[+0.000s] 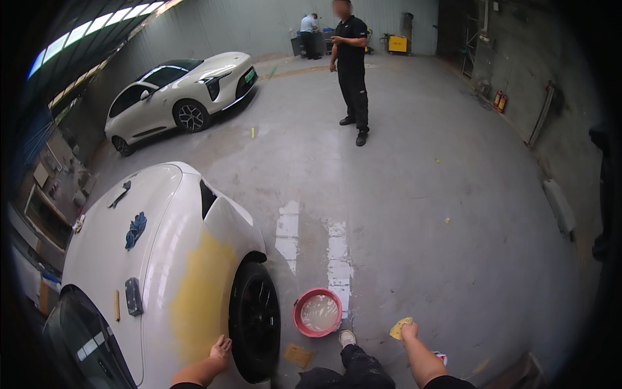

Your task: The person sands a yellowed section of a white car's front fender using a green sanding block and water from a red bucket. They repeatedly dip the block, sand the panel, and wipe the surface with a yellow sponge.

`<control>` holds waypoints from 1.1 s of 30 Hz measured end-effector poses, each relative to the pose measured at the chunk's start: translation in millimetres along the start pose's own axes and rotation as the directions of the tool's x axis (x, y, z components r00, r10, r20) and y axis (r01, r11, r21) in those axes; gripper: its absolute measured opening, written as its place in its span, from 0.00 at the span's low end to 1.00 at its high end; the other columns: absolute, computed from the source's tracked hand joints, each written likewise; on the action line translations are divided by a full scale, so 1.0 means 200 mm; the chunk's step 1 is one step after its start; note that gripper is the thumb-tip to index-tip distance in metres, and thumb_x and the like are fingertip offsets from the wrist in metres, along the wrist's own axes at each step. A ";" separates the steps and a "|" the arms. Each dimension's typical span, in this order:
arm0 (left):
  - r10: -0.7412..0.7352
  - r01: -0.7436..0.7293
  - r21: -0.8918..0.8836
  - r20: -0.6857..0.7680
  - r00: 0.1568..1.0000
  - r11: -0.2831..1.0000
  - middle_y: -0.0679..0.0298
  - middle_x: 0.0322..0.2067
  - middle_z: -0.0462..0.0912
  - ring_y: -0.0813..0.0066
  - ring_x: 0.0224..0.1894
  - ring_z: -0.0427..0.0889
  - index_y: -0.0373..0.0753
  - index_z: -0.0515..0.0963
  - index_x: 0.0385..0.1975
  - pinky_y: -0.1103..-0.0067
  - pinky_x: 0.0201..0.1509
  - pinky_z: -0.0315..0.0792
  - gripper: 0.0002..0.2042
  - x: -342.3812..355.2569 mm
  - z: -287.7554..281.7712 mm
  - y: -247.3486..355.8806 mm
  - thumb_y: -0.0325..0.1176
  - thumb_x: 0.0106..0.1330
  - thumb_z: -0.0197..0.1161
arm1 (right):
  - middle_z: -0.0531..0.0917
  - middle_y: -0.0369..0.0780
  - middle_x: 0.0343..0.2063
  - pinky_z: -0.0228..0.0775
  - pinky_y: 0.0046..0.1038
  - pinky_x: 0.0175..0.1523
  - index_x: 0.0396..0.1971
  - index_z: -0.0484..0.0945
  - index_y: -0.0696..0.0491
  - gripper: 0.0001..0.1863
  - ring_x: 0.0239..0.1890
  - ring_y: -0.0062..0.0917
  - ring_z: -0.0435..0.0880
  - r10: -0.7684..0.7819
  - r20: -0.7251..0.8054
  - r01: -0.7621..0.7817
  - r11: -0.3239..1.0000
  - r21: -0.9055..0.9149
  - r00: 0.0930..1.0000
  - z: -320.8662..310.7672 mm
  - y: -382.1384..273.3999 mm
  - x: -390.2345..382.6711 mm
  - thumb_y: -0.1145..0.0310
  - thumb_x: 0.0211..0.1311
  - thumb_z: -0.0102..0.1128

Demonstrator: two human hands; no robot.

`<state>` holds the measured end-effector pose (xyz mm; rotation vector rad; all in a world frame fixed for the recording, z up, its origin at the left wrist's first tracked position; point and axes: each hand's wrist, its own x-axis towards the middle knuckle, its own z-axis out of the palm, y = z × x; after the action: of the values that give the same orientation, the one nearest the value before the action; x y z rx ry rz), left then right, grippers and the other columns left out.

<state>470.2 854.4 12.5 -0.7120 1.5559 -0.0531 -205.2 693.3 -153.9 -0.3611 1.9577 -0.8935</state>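
My left hand (221,349) is at the lower edge of a yellow filler patch (204,292) on the fender of a white car (159,253), beside the black front wheel (256,318). Its fingers are stretched out and hold nothing; whether they touch the panel is hard to tell. Out to the right, over the floor, my right hand (409,331) grips a yellow piece of sandpaper (398,328) with small dark spots. Between my hands a pinkish-red basin (318,334) of cloudy water stands on the floor, close to my shoe (347,338).
On the hood lie a dark sanding block (133,297), a yellow stick (117,305) and a blue cloth (135,230). A brown sheet (298,355) lies near the wheel. One person (350,58) stands ahead; another (310,35) is farther back. A second white car (188,97) is parked at far left.
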 end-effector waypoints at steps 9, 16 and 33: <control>-0.086 0.033 -0.526 -0.077 0.993 0.850 0.55 0.79 0.65 0.60 0.84 0.55 0.39 0.71 0.75 0.58 0.87 0.43 0.30 -0.36 -0.15 -0.22 0.47 0.79 0.45 | 0.90 0.52 0.47 0.82 0.44 0.55 0.51 0.85 0.59 0.15 0.49 0.48 0.91 -0.264 0.205 0.333 0.673 -0.661 0.942 0.11 -0.11 0.02 0.70 0.68 0.59; -0.961 0.010 -0.963 -0.268 0.066 0.269 0.47 0.57 0.81 0.44 0.58 0.81 0.35 0.79 0.57 0.56 0.61 0.78 0.24 -0.53 0.01 -0.95 0.32 0.60 0.72 | 0.89 0.55 0.43 0.81 0.45 0.53 0.46 0.85 0.62 0.15 0.42 0.46 0.90 -0.329 0.335 0.465 0.714 -0.523 0.883 0.22 -0.23 -0.02 0.67 0.66 0.66; -0.950 -0.359 -0.888 0.311 -0.007 -0.288 0.51 0.44 0.87 0.53 0.46 0.89 0.34 0.75 0.55 0.61 0.55 0.82 0.33 -0.73 0.14 -1.36 0.40 0.52 0.83 | 0.91 0.43 0.33 0.81 0.37 0.45 0.40 0.86 0.63 0.26 0.38 0.28 0.91 -0.502 0.595 0.746 0.607 -0.274 0.627 0.88 -1.00 -0.96 0.52 0.81 0.55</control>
<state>596.0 713.8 259.8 -3.4946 1.6979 -0.2174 23.4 585.7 55.0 -1.5528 1.5536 -0.6044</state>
